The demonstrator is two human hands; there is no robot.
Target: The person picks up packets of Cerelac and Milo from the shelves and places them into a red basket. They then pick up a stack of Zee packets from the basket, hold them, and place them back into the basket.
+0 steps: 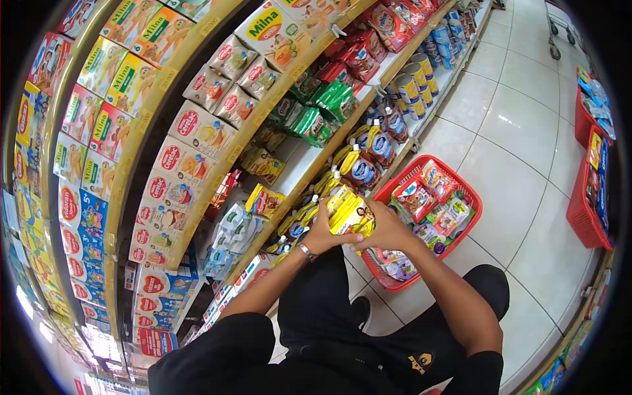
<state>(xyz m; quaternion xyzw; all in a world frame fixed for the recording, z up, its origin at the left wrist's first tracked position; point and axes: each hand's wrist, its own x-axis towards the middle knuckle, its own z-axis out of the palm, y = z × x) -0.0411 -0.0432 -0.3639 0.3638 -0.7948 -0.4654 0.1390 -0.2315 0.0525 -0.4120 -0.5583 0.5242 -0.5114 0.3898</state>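
Note:
Between my two hands I hold a small bundle of yellow packets (349,212), pressed together. My left hand (320,232), with a bracelet at the wrist, wraps round the near left side. My right hand (387,227) closes on the right side, and the thumbs nearly meet below. Just beyond my hands, yellow-capped pouches (361,168) stand in rows on the low shelf. To the right on the floor is a red basket (475,220) filled with colourful pouches and packets. A single yellow packet (264,201) lies on the shelf left of my hands.
Tall shelves of boxed baby food (195,125) rise on the left. Green packets (334,101) and stacked cans (411,89) sit farther along. More red baskets (584,204) stand on the tiled floor (503,158) at right. A wheeled cart (555,39) is at the far end.

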